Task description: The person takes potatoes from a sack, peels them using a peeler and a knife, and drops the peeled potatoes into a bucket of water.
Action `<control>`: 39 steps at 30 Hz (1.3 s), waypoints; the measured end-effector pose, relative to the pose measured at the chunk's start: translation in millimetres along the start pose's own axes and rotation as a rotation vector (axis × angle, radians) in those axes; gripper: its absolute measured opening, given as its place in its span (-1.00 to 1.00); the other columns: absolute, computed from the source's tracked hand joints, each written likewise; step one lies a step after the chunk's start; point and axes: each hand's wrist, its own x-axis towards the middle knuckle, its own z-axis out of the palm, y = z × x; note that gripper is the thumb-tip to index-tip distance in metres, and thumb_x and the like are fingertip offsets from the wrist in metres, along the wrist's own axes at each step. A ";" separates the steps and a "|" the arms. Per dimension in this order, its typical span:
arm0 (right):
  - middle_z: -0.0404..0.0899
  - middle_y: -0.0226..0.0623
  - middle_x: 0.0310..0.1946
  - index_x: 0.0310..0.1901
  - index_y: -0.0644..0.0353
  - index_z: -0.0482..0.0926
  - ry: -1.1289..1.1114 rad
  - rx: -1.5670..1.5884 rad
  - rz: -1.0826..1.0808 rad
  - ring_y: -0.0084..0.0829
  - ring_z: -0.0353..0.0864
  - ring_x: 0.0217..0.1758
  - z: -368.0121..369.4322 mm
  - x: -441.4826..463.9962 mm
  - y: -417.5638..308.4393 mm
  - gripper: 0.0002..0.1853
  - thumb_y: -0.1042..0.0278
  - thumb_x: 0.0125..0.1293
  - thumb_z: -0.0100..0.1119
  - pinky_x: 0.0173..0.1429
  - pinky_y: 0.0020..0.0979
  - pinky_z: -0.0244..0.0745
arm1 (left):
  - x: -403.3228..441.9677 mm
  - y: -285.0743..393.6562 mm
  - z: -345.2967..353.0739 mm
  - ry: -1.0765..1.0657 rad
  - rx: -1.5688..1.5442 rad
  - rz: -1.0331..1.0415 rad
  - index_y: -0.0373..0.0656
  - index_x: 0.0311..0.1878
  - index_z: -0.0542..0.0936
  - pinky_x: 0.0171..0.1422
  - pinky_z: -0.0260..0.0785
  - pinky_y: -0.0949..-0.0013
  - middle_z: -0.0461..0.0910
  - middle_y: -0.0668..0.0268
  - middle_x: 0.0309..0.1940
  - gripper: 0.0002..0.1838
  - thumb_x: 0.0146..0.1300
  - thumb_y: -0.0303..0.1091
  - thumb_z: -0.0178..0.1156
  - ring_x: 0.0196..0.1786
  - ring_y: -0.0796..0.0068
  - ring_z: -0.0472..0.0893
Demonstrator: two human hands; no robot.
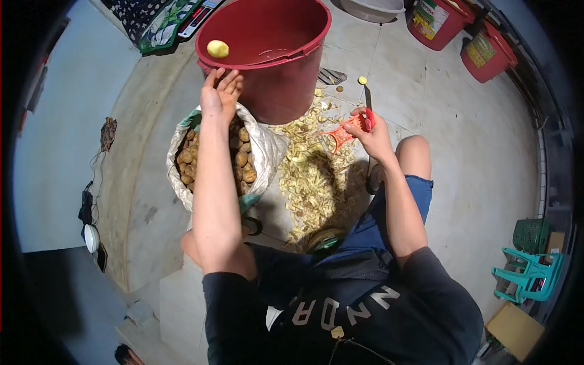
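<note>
My left hand (221, 94) is open with its fingers spread, just in front of the rim of a large red tub (277, 91). A peeled potato (218, 48) appears past my fingertips, apart from the hand, against the tub's inner wall; it looks airborne. Below my left forearm stands an open white sack (275, 149) of unpeeled potatoes (187, 158). Closed around an orange peeler (344, 134) and a red-handled knife (367, 97) is my right hand (378, 143), above a heap of peelings (316, 188). The knife's blade points away from me.
Near the tub's base lie a small yellow piece (362, 80) and a striped cloth (331, 76). Behind are a pale basin (372, 9) and red buckets (433, 24). A digital scale (198, 18) sits at back left, a turquoise stool (529, 277) at right.
</note>
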 end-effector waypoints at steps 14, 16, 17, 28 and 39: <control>0.65 -0.10 -0.38 -0.10 0.27 0.55 -0.170 -0.337 -0.008 -0.28 0.61 -0.36 9.9 -0.2 -20.9 -0.59 0.23 0.10 0.47 -0.16 -0.32 0.50 | -20.1 -69.3 -215.7 0.167 1.960 0.072 -0.25 0.17 0.50 0.31 0.32 0.10 0.38 -0.14 0.21 -0.45 0.04 -0.39 0.27 0.22 -0.10 0.43; 0.63 -0.06 -0.39 -0.09 0.26 0.55 -0.183 -0.377 -0.006 -0.20 0.60 -0.36 14.4 0.7 -19.0 -0.59 0.24 0.10 0.46 -0.17 -0.30 0.49 | -11.3 -72.5 -224.2 0.167 1.977 0.004 -0.25 0.19 0.49 0.33 0.31 0.11 0.36 -0.14 0.24 -0.42 0.01 -0.39 0.30 0.23 -0.10 0.42; 0.63 -0.05 -0.39 -0.09 0.26 0.55 -0.196 -0.398 -0.015 -0.18 0.60 -0.36 16.3 0.7 -19.6 -0.59 0.23 0.10 0.46 -0.17 -0.30 0.49 | -7.6 -72.5 -228.5 0.158 2.026 0.063 -0.25 0.20 0.48 0.32 0.32 0.14 0.40 -0.10 0.20 -0.40 0.02 -0.38 0.32 0.22 -0.04 0.44; 0.55 -0.23 -0.50 -0.24 0.29 0.49 -0.229 -0.361 -0.107 -0.37 0.47 -0.45 44.8 9.0 1.0 -0.48 0.15 -0.09 0.60 -0.28 -0.33 0.41 | -65.1 -71.8 -145.3 0.036 -0.137 -0.242 -0.17 0.22 0.38 0.29 0.38 -0.01 0.50 0.11 0.12 -0.60 0.36 -0.29 0.10 0.19 0.18 0.52; 0.60 -0.50 -0.40 -0.17 0.22 0.50 -0.260 0.294 0.123 -0.65 0.54 -0.33 51.5 -0.1 38.1 -0.53 0.34 -0.05 0.61 -0.20 -0.53 0.46 | -140.9 -151.0 -65.1 -0.366 0.024 -0.284 -0.36 0.35 0.21 0.28 0.46 0.12 0.43 0.07 0.19 -0.43 0.25 -0.73 -0.01 0.20 0.17 0.52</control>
